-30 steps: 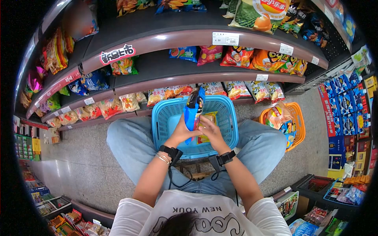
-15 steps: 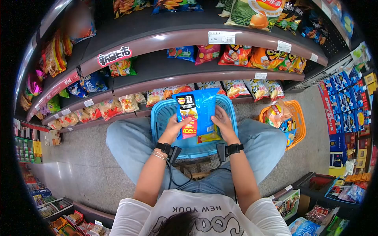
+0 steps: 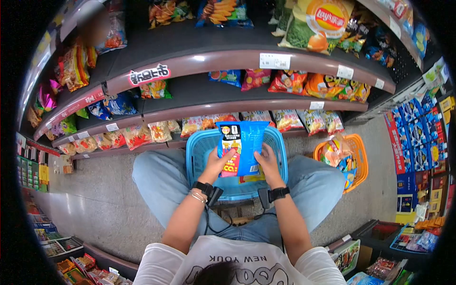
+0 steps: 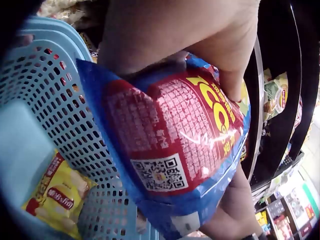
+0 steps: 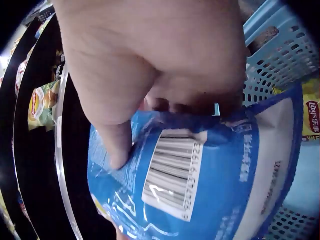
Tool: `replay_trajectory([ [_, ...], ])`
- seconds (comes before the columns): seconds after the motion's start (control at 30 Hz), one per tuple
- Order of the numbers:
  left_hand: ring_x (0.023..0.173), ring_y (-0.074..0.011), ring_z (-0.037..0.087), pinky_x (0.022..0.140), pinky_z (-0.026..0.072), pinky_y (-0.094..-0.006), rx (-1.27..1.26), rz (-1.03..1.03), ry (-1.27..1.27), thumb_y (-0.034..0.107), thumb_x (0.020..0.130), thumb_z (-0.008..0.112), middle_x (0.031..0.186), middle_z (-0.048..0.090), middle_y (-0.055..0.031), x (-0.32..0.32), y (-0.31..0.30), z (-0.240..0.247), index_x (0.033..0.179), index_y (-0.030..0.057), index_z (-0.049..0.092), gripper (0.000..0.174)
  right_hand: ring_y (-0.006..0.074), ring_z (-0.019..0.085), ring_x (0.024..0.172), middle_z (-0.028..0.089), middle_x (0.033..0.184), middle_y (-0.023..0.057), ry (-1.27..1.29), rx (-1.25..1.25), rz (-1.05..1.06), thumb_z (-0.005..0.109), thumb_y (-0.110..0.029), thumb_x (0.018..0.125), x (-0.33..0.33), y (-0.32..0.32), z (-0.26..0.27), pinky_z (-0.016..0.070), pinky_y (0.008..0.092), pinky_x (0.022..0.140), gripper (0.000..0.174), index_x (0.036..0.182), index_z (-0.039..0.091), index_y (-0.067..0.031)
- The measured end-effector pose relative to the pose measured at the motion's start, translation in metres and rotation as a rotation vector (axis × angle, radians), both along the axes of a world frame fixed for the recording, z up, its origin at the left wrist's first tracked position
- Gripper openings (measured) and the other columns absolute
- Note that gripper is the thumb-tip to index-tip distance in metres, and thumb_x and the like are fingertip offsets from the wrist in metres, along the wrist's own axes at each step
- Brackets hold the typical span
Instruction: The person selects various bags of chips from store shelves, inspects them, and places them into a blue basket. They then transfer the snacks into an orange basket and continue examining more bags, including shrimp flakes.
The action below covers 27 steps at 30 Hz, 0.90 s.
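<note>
A blue snack bag (image 3: 249, 147) with a red printed panel is held upright over the blue basket (image 3: 199, 175). My left hand (image 3: 217, 164) grips its left side, thumb across the red panel. On the opposite side my right hand (image 3: 268, 164) holds the edge, its thumb on the blue film near the barcode in the right wrist view. The panel with a QR code (image 4: 160, 173) shows in the left wrist view. Inside the basket lies a yellow Lay's chip bag (image 4: 60, 195), mostly covered by the blue bag in the head view.
An orange basket (image 3: 363, 166) with snack bags stands on the floor beside the right knee. Ahead, curved shelves (image 3: 190, 71) carry many snack bags, including a large green Lay's bag (image 3: 323, 26). A blue packaged-goods display (image 3: 418, 133) stands at the right.
The blue bag, first seen edge-on, has been turned so its printed face shows. Both hands now hold its two sides. In the last half second it has shifted slightly down in the head view.
</note>
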<state>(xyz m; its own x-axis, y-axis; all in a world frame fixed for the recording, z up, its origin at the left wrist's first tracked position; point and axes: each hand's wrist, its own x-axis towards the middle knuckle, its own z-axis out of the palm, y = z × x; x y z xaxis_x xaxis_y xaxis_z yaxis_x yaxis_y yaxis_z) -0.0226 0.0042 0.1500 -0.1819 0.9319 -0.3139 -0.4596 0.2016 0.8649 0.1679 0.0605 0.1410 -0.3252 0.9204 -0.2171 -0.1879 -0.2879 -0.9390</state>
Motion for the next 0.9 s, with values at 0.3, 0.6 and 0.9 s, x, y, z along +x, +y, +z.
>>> replay_trajectory([
  [0.3, 0.089, -0.0134, 0.061, 0.077, 0.0504, -0.0287, 0.168, 0.107, 0.551, 0.019, 0.082, 0.074, 0.099, 0.064, -0.0065, 0.0, -0.005, -0.013, 0.11, -0.0004, 0.056, 0.039, 0.0237, 0.046, 0.118, 0.046, 0.127, 0.0145, -0.27, 0.399, 0.105, 0.085, -0.028, 0.068, -0.027, -0.034, 0.022, 0.0392, 0.036, 0.098, 0.089, 0.135, 0.033, 0.0016],
  [0.6, 0.105, -0.0167, 0.057, 0.085, 0.0499, -0.0329, 0.178, -0.217, 0.244, 0.02, 0.088, 0.066, 0.114, 0.06, -0.0079, -0.006, -0.016, -0.006, 0.126, 0.0045, 0.049, 0.045, 0.0164, 0.063, 0.094, 0.063, 0.107, 0.0078, -0.074, 0.05, 0.16, 0.08, -0.004, 0.07, 0.001, -0.024, 0.021, 0.0521, 0.0322, 0.083, 0.059, 0.12, 0.048, -0.0023],
  [0.9, 0.1, -0.0153, 0.058, 0.081, 0.0485, -0.0262, 0.142, -0.292, 0.074, 0.021, 0.071, 0.083, 0.113, 0.059, -0.0091, -0.013, -0.013, 0.003, 0.136, 0.0022, 0.036, 0.082, 0.02, 0.054, 0.113, 0.057, 0.122, 0.0071, 0.258, -0.214, 0.221, 0.074, -0.006, 0.077, 0.013, -0.034, 0.023, 0.0425, 0.0363, 0.099, 0.062, 0.13, 0.042, -0.0031],
])
